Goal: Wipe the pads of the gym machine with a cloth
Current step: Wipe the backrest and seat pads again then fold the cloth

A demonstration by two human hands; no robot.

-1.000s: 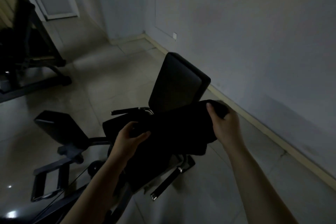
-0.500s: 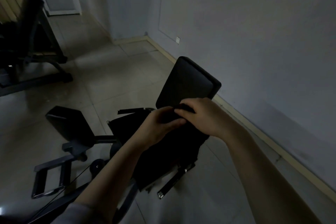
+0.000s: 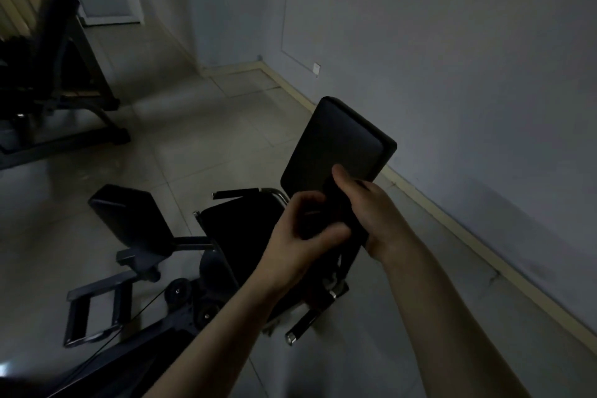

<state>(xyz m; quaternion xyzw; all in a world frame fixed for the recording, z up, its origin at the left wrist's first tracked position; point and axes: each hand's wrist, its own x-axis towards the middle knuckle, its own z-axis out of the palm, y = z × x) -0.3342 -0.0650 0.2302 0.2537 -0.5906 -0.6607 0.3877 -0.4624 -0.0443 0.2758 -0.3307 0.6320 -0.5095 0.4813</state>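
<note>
Both hands are meeting in front of the gym machine (image 3: 223,255), gripping a dark cloth (image 3: 342,223) between them. The left hand (image 3: 300,236) is curling its fingers (image 3: 305,203) closed around one bunched part of the cloth, thumb pressing across it. The right hand (image 3: 374,213) is wrapping shut around the cloth from the other side, its thumb pointing up along the lower edge of the right pad (image 3: 336,145). That pad is standing tilted, close to the wall (image 3: 452,42), and the cloth is hanging just below it; the light is too dim to tell whether cloth and pad are touching. The left pad (image 3: 132,216) is sitting well apart, lower and to the left, above the tiled floor (image 3: 200,145). Two handle bars are showing: one (image 3: 237,194) behind the seat, one (image 3: 307,321) under the hands. A second machine (image 3: 55,74) is standing near the far doorway
</note>
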